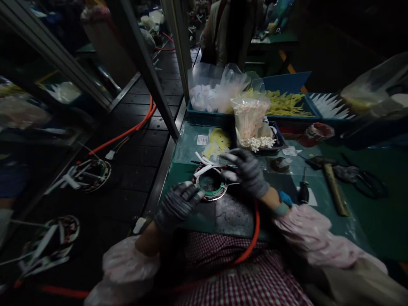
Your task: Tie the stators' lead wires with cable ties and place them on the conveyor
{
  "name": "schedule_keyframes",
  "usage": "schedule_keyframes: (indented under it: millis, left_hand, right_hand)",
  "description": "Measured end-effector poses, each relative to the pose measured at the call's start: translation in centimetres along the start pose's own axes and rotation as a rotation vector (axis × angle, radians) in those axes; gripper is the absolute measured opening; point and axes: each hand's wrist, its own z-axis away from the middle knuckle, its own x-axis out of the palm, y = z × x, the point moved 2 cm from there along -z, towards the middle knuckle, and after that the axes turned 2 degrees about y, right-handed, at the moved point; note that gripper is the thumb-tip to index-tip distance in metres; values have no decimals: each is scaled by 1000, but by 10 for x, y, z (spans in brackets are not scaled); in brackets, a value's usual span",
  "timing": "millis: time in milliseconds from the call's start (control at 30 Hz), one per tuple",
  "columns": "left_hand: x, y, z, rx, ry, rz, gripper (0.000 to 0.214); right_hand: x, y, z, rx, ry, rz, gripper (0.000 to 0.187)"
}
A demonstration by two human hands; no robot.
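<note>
While the wound stator ring (210,183) lies flat at the near left edge of the green counter (366,216), it is steadied at its near left rim by the left hand (177,206), whose gloved grip is curled partly closed against the rim. The right hand (247,170) is placed over the far right side of the ring, its grip pinched nearly shut on the white sleeved leads (207,165) rising from the winding; what exactly is pinched cannot be told in the dim light. An orange cable (255,229) is run from the ring toward the lap. A hammer (331,182) and a screwdriver (303,192) are laid to the right, and a bag of white-tipped parts (250,121) stands just beyond.

Risk is judged as follows: the ring sits close to the counter edge, so a hard pull on the leads could drag it off. Sleeves could be slid off or winding wire kinked by excess tension.
</note>
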Motion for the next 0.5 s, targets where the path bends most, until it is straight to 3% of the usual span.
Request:
schedule_keyframes:
  millis: [67,100,133,200,300,400,500]
  left_hand:
    - [5,-1,4,-31,38,35,23]
    - [8,-1,5,-40,29,60,19]
    - [11,-3,5,-40,14,93,15]
    - [20,-7,3,-36,-7,161,15]
    - [33,-11,-1,-33,32,242,27]
    - [41,-2,-2,-66,88,283,37]
    - [38,21,-1,-191,110,243,39]
  right_hand:
    - [-35,15,20,48,331,228,30]
    - [-51,27,28,64,435,344,27]
    - [-62,40,33,89,461,398,27]
    - [-76,67,37,139,422,491,33]
    - [-77,96,33,195,314,528,36]
    - [-72,102,28,201,285,489,23]
    - [-72,96,25,186,307,418,20]
